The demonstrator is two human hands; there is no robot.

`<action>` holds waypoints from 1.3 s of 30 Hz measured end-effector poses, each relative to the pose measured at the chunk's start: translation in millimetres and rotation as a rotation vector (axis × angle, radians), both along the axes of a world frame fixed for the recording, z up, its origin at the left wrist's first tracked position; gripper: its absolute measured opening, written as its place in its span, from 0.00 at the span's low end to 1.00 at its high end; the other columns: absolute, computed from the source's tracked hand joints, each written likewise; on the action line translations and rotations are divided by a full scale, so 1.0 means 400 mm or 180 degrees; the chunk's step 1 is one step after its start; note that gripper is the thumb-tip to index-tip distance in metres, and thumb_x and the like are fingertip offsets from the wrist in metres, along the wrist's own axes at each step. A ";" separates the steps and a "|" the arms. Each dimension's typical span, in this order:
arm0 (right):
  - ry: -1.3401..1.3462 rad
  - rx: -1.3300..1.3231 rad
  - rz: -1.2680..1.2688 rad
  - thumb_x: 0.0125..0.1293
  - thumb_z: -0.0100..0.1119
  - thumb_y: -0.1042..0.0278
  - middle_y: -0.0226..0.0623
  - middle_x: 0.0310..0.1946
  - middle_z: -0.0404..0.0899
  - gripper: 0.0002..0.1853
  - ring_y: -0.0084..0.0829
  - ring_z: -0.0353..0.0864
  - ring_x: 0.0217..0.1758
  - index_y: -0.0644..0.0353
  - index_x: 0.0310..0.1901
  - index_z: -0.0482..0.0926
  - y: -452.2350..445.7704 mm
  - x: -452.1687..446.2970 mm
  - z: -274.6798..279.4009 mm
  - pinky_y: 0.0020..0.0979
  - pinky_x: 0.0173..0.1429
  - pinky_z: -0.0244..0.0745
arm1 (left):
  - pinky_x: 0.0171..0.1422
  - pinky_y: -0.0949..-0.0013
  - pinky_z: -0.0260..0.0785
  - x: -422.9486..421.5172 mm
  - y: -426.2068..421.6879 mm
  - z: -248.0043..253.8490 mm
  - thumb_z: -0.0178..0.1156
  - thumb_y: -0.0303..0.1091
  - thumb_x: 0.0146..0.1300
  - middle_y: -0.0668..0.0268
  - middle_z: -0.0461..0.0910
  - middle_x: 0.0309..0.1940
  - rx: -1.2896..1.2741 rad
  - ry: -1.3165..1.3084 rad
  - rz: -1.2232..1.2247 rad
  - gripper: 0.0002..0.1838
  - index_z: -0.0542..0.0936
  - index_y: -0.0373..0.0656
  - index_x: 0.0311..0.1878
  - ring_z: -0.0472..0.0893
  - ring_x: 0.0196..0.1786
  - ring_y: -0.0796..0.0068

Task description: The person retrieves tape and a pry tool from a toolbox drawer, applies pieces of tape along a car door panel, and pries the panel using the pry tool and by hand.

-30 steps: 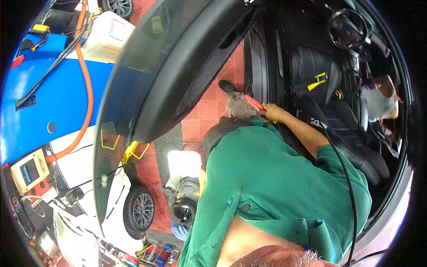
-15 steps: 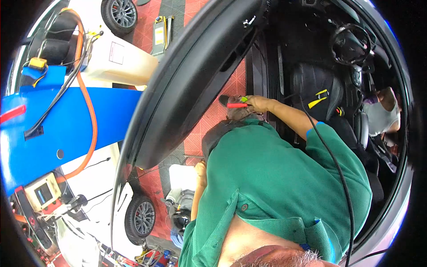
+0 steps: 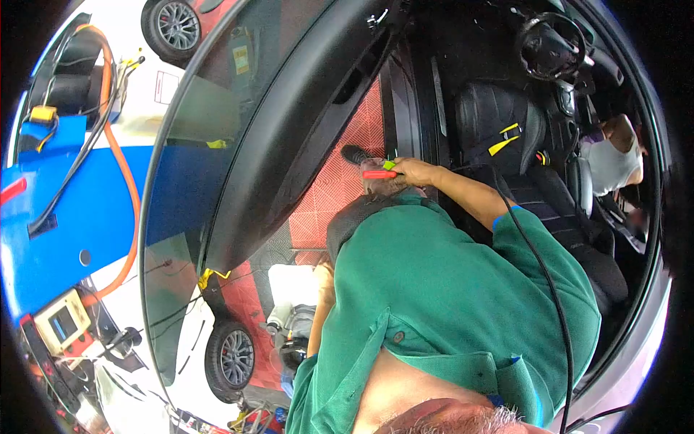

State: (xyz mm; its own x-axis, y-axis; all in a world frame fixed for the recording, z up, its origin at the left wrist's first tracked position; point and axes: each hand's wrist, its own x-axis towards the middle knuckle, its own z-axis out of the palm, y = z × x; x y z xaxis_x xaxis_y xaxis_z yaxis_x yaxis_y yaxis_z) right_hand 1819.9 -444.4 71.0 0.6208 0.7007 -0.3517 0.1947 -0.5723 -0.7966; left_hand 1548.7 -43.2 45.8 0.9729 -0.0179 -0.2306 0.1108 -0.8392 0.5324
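The right hand (image 3: 414,173) is closed around a red-and-green tool (image 3: 379,174), whose exact kind is too small to tell. The thumb and fingers wrap its inner end, so the grip leaves no visible gap. The red part juts out of the fist toward the open car door (image 3: 289,137), and the short green part shows beside it, touching or nearly touching the fingers. The tool is seen against the person's lower leg, near a dark shoe (image 3: 354,154) on the red floor (image 3: 345,177), between the inner edge of the door and the door sill (image 3: 410,123).

The left hand (image 3: 324,275) is low at the person's other side, just beside the right edge of a white panel (image 3: 293,284), well apart from the tool. Its fingers look bent, but whether it has hold of anything cannot be told.

To the right of the right arm is the car interior: a black seat (image 3: 499,108) with a yellow strap (image 3: 504,139) near its middle, and a steering wheel (image 3: 553,47) near the top. A black cable (image 3: 546,267) runs down across the green sleeve. Another person (image 3: 611,155) is visible beyond the seats. Past the door's outer edge lie a blue panel (image 3: 79,210) and a wheel (image 3: 235,354).
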 end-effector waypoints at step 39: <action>0.0628 -0.0936 0.2978 0.74 0.61 0.76 0.33 0.43 0.77 0.08 0.27 0.78 0.46 0.69 0.49 0.83 0.340 0.343 0.322 0.27 0.52 0.72 | 0.46 0.57 0.76 -0.081 -0.699 0.090 0.78 0.38 0.48 0.59 0.83 0.32 -0.1589 -0.0892 0.4948 0.15 0.92 0.48 0.41 0.84 0.40 0.56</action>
